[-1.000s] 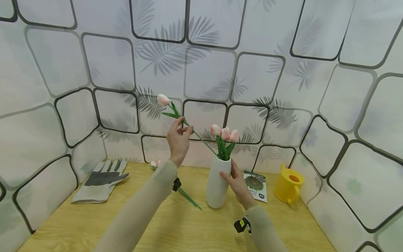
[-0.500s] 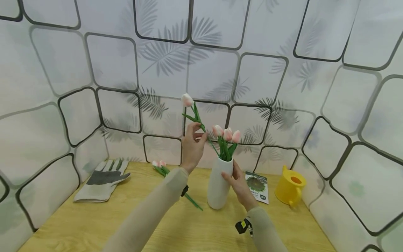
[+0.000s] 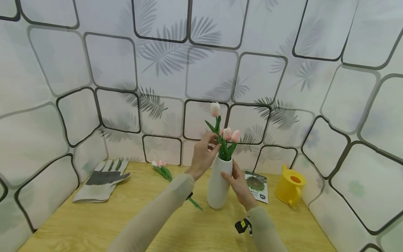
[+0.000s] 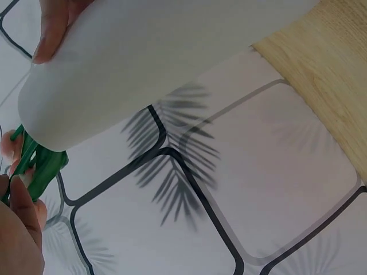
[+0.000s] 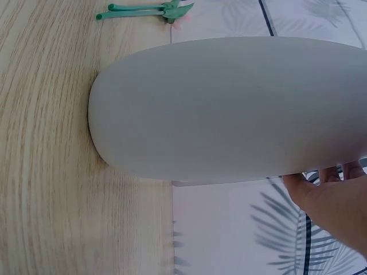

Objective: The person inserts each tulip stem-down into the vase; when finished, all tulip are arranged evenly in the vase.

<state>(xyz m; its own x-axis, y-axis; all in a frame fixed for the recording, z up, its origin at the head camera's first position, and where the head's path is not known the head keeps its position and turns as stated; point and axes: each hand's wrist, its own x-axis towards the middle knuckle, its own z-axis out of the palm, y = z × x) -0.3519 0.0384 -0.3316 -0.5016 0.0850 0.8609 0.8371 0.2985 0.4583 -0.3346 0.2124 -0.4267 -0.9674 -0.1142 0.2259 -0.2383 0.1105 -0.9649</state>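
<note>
Since the earlier head frames: the left hand [image 3: 204,155] and its tulip [image 3: 215,109] have shifted right to the vase [image 3: 217,185]; the stem, slanted then, now stands near upright. The right hand [image 3: 239,185] and vase look unmoved.

Grip, left: thumb and fingers together, pinching the tulip below its leaves. Grip, right: thumb in front, fingers behind, clamped on the vase's upper side. Tulip position: at the left of the mouth, head above the bunch [image 3: 227,134]. Fingers and leaves hide its lower end; cannot tell how deep it sits.

Risks (judged): leaves could snag on the crowded bunch, and pushing on would bend the stem or lift a neighbour. Sideways pressure at the rim could tip the vase, tall for its base, if the right hand slackened; its smooth wall may let fingers slide. Letting go early could leave the tulip standing too high or leaning out.

Materials: vase matt white, plain, rounded at the base, perhaps ceramic. Tulip heads egg-shaped, white to pink, seemingly artificial; leaves flat, pointed; stems thin, smooth green. Loose tulips [image 3: 162,171] of the same make lie on the table [image 3: 78,227], pale, streaked with wood grain. Glove [image 3: 96,187]: pale fabric, grey band. Can [image 3: 284,189]: glossy yellow, likely plastic.
</note>
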